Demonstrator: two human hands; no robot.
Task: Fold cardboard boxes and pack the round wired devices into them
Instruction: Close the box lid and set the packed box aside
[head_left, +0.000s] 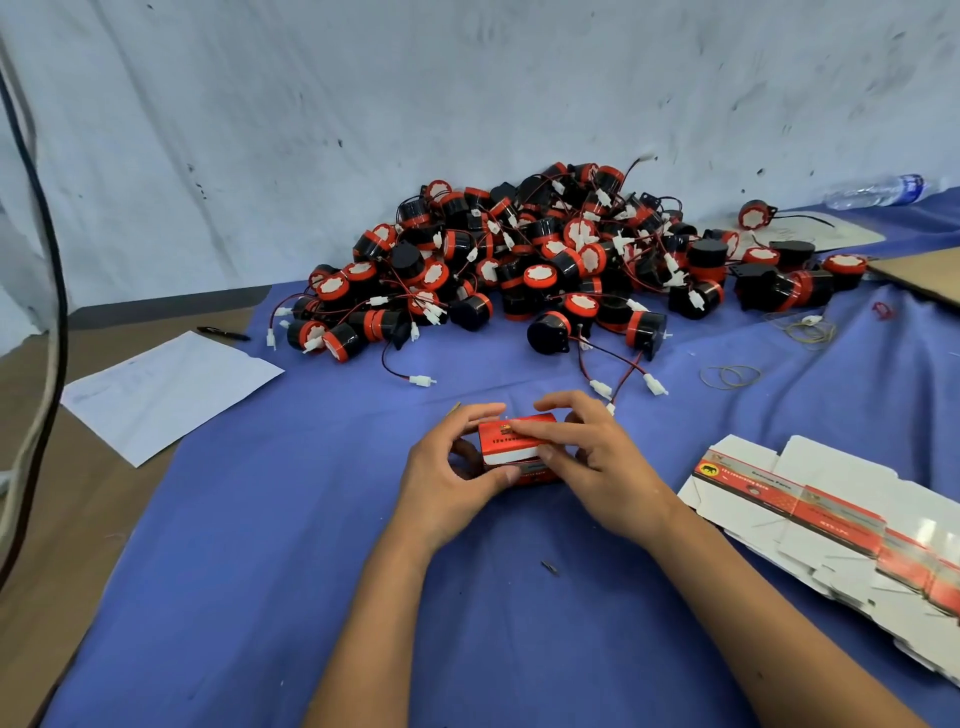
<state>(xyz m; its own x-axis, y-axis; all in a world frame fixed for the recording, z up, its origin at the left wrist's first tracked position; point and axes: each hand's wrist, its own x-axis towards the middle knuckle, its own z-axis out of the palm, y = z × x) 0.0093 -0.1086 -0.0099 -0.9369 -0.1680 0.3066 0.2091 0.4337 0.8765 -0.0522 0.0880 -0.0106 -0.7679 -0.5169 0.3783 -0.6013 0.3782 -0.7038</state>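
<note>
A grey, scuffed wall (363, 104) fills the top half of my view, with a blue cloth (260, 571) spread below it over a brown table (62, 519) that shows bare along the left. Against the wall sits a broad pile (545, 260) of round black-and-red devices, red and black wires and white plugs tangled through it and trailing out toward me. Some plugs lie just beyond the hands, near the box but not touching it.

On my right, a fanned row of flat blanks (831, 525) (white card with red printed bands) runs off the lower right edge. Left of centre a sheet of paper (171, 389) lies half on the cloth, half on the table, a pen (223, 333) just behind it. A plastic bottle (878, 191) lies on its side at far right by the wall, and rubber bands (730, 375) are scattered on the cloth to the right.

The box (519, 449), small and red, stands on the cloth at centre, its long axis running left to right, a white strip across the side that faces me.

My left hand (457, 467) grips its left end, thumb curled against the near face. My right hand (592, 457) curls over the top and right end, forefinger laid straight along the top, thumb pressing the front.
</note>
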